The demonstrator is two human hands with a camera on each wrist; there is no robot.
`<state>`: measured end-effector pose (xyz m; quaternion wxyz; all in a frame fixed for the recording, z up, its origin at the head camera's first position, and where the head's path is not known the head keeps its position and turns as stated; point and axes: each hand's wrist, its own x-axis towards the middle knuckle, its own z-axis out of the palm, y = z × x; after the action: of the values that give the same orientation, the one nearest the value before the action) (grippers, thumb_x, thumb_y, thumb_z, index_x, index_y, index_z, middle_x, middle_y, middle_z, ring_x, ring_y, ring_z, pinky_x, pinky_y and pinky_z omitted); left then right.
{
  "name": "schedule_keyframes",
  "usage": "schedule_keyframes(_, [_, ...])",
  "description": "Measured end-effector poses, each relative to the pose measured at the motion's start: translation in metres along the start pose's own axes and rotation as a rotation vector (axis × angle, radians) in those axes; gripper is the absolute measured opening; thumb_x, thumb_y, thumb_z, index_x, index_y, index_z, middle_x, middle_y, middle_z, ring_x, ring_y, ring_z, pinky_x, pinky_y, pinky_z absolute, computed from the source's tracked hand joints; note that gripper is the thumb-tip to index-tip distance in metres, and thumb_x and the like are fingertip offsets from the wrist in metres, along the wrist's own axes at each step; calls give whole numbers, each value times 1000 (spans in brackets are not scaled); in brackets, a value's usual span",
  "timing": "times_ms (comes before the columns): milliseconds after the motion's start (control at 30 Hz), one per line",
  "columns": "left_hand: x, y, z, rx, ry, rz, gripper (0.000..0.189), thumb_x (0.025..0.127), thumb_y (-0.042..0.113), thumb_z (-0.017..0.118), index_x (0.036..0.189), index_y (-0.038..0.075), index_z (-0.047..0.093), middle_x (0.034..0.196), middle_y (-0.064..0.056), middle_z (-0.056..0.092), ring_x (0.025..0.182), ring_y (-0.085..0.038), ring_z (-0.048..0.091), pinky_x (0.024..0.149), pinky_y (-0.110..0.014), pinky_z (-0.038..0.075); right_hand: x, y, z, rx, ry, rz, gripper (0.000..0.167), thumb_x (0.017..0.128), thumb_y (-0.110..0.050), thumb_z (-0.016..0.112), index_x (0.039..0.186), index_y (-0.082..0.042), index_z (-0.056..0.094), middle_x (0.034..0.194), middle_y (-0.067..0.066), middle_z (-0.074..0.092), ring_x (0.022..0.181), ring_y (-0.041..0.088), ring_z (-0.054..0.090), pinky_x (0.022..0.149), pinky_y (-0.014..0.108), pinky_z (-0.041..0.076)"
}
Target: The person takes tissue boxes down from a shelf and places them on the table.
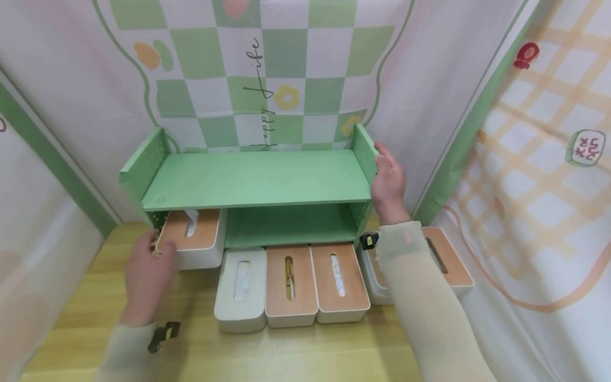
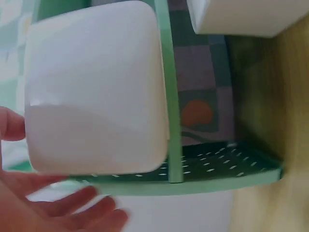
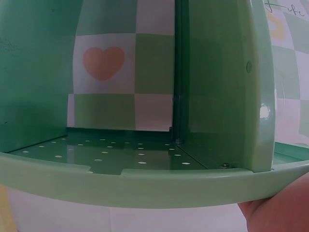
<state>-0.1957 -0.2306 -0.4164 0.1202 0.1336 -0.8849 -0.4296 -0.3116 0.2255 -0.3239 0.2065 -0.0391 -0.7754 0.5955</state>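
In the head view, my left hand is at the front left corner of a white tissue box with a wood-coloured lid, which sticks partway out of the left end of the green shelf. In the left wrist view, the thumb touches an edge of the box's white face; the other fingers spread loosely beside the shelf's side panel. My right hand rests against the outside of the right side panel. In the right wrist view, that panel hides most of this hand.
On the wooden table, before the shelf, stand a white-lidded box and two wood-lidded boxes. Further right is another wood-lidded box, beside one partly behind my right forearm. A checkered curtain hangs behind.
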Motion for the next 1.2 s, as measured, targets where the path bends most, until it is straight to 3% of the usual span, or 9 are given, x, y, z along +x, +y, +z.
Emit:
schedule_keyframes(100, [6, -10, -5, -247, -172, -164, 75, 104, 49, 40, 156, -1, 20, 151, -32, 32, 124, -44, 48, 98, -54, 46, 0, 0, 0, -3, -1, -1, 43, 106, -37, 32, 146, -38, 48, 52, -6, 28, 38, 8, 23, 31, 26, 24])
schedule_keyframes(233, [14, -21, -6, -621, -379, -305, 80, 105, 49, 38, 158, -1, 2, 156, -35, 17, 112, -31, 57, 91, -41, 54, 0, 0, 0, 5, 4, -8, 43, 106, -36, 33, 147, -36, 49, 51, -6, 28, 38, 7, 23, 31, 26, 23])
schedule_keyframes(400, [17, -28, -5, -845, -440, -368, 83, 105, 49, 41, 159, 12, -9, 161, -28, 6, 133, -39, 37, 106, -47, 40, -1, -1, 1, 10, 1, -13, 43, 106, -36, 33, 147, -36, 48, 58, 1, 37, 38, 7, 23, 31, 26, 24])
schedule_keyframes(533, [16, -30, -5, -882, -463, -360, 82, 106, 47, 41, 159, 13, -12, 162, -25, 1, 141, -43, 22, 110, -50, 34, -1, -1, 1, 10, 0, -11, 43, 106, -36, 33, 146, -38, 48, 69, 7, 45, 37, 7, 24, 31, 26, 24])
schedule_keyframes(733, [19, -35, -10, -847, -507, -316, 81, 105, 52, 36, 160, 11, -7, 161, -27, 6, 127, -30, 43, 111, -55, 30, -1, 0, 1, 0, 5, 3, 42, 106, -37, 32, 145, -40, 48, 70, 5, 47, 38, 7, 23, 31, 26, 25])
schedule_keyframes(833, [28, -40, -14, -807, -539, -306, 82, 104, 54, 37, 160, 12, -6, 161, -27, 6, 126, -28, 45, 111, -56, 28, -2, 1, 1, -2, -4, 15, 43, 106, -37, 32, 146, -40, 47, 95, 8, 58, 39, 7, 24, 32, 25, 26])
schedule_keyframes(933, [39, -45, -17, -783, -595, -288, 83, 105, 52, 39, 159, 10, -8, 161, -26, 8, 122, -25, 50, 107, -50, 37, -2, 3, 2, -6, -2, 16, 43, 106, -36, 32, 146, -40, 48, 81, 8, 54, 39, 7, 23, 32, 25, 25])
schedule_keyframes(1033, [47, -49, -19, -782, -643, -265, 80, 106, 44, 40, 158, 3, -4, 147, -30, 40, 109, -21, 60, 96, -45, 48, -1, 4, 1, -6, 0, 5, 43, 106, -37, 32, 146, -39, 48, 62, 4, 38, 39, 7, 23, 32, 25, 25])
schedule_keyframes(1200, [49, -55, -23, -815, -692, -260, 51, 107, 35, 43, 146, 4, 29, 107, -4, 69, 98, -23, 67, 89, -47, 52, 1, 3, 0, 2, 0, -6, 43, 106, -37, 32, 146, -37, 48, 53, -5, 28, 39, 8, 23, 31, 26, 24])
